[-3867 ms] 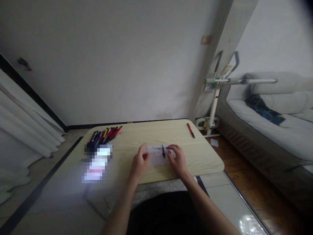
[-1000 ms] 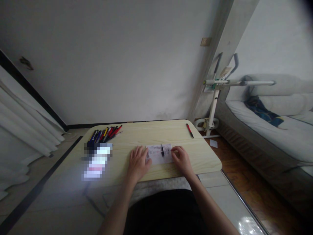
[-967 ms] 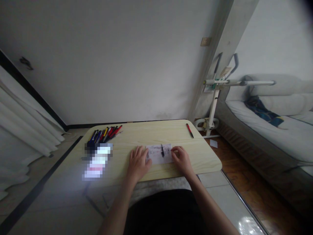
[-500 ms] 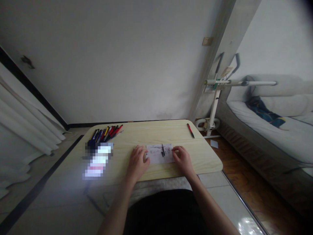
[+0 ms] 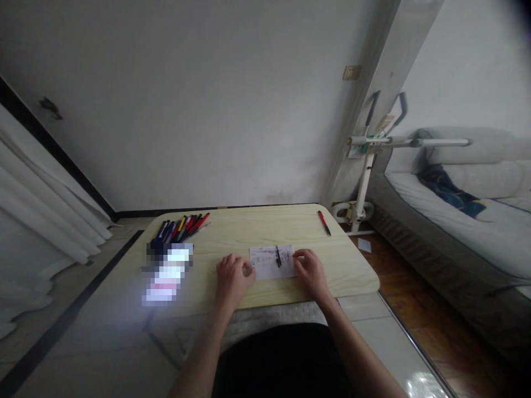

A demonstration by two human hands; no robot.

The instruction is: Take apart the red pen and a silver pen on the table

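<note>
A small white sheet of paper [image 5: 269, 264] with faint writing lies on the light wooden table [image 5: 257, 226], and a short black pen [image 5: 277, 256] rests on it. My left hand [image 5: 231, 278] lies at the sheet's left edge, its fingers curled with the tips on the table. At the right edge of the sheet rests my right hand [image 5: 310, 270], fingers bent and touching the paper's corner. Neither hand holds the pen.
A bunch of several red, blue and yellow pens [image 5: 180, 226] lies at the table's far left, beside a blurred patch [image 5: 166, 273]. One red pen [image 5: 324, 223] lies at the far right corner. A white stand [image 5: 365, 177] and a bed [image 5: 456, 221] are on the right.
My left hand has curled its fingers and drawn slightly back from the sheet's left edge. The right hand, the paper and the black pen stay about where they were.
</note>
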